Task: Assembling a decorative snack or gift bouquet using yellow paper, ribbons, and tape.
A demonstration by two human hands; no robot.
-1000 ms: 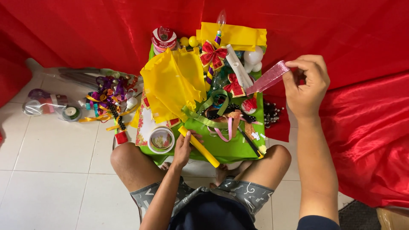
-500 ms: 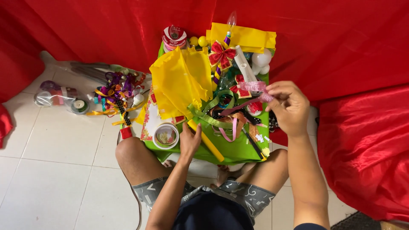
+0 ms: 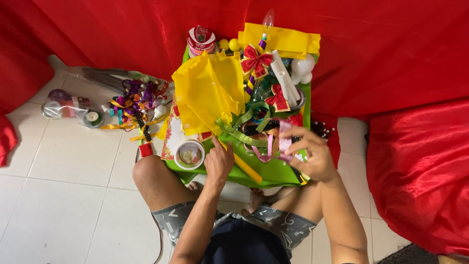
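The right hand [image 3: 312, 155] pinches a pink glitter ribbon [image 3: 285, 144], its strip hanging roughly upright just over the green tray [image 3: 273, 172]. The left hand [image 3: 218, 160] lies half-curled on a yellow roll [image 3: 243, 166] that runs diagonally beside it. The tray holds yellow paper [image 3: 205, 93], red bows [image 3: 256, 61] and a tape roll [image 3: 189, 154].

Right hand [image 3: 312, 155] pinched a pink glitter ribbon strip [image 3: 285, 144] over the cluttered green tray [image 3: 273, 172]. Left hand [image 3: 218, 161] lay on a yellow plastic stick [image 3: 245, 168], beside a white tape roll [image 3: 189, 154]. Crumpled yellow plastic sheet [image 3: 207, 93] lay behind.
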